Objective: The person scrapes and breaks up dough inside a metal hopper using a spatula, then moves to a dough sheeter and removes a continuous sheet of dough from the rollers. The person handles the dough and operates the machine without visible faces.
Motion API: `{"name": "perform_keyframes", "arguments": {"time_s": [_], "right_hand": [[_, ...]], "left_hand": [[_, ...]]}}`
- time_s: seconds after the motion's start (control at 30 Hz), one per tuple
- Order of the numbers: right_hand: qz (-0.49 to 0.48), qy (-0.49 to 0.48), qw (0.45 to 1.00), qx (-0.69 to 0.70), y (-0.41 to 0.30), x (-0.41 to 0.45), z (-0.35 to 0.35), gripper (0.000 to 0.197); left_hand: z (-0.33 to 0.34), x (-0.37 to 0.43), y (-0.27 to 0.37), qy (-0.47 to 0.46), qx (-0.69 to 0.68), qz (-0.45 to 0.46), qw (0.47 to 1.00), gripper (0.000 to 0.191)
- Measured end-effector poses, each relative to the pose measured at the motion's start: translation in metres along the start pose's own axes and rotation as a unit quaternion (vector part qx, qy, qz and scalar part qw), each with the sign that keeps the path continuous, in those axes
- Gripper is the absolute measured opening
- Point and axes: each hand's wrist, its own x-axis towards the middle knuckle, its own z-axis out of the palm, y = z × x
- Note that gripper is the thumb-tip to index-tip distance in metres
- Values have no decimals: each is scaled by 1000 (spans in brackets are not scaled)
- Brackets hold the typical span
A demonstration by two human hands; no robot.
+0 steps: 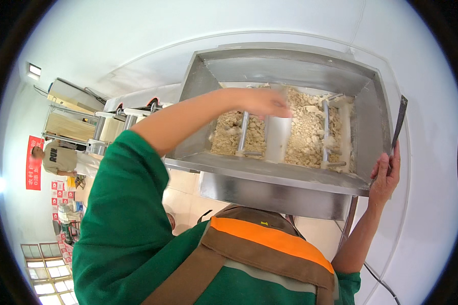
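In front of me is a stainless steel trough (290, 61) with sloped walls. Pale, crumbly dough (305, 129) fills its bottom around metal mixing bars (325, 131). My left hand (269, 103) reaches over the middle, blurred, its fingers curled downward. Directly below it is a smooth whitish panel (278, 141) between the dough heaps. Whether those fingers hold anything is unclear. At the trough's near right corner, my right hand (385, 177) is closed around the lower end of a dark flat strip (400, 118), which points away from me along the outer right wall.
Rollers with pale dough sheets (112, 130) stand to the left. Beyond the arm, another person (63, 158) stands near a red banner (33, 162). Stacked printed cartons (59, 193) line that side. A black cable (381, 284) runs at lower right beside the white wall (431, 213).
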Motion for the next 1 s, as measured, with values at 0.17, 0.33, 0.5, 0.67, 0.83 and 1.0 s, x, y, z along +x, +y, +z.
{"name": "perform_keyframes", "arguments": {"time_s": [0.17,0.33,0.5,0.67,0.83,1.0], "right_hand": [[-2,-8,1000,-16,0,-1,0,44],[15,-4,1000,5,-3,0,3,44],[-11,-9,1000,-25,-4,1,1,43],[9,6,1000,-19,-10,-1,6,43],[-4,17,1000,-26,-4,-1,3,44],[-9,-2,1000,-9,4,1,0,44]], "left_hand": [[19,-55,-103,-224,91,-193,951,34],[88,-31,-173,-33,369,-3,929,64],[95,-5,-186,22,534,19,845,76],[98,10,-185,-96,427,-56,897,59],[98,7,-182,-63,369,-20,927,54],[90,-7,-175,-34,134,-105,985,53]]}}
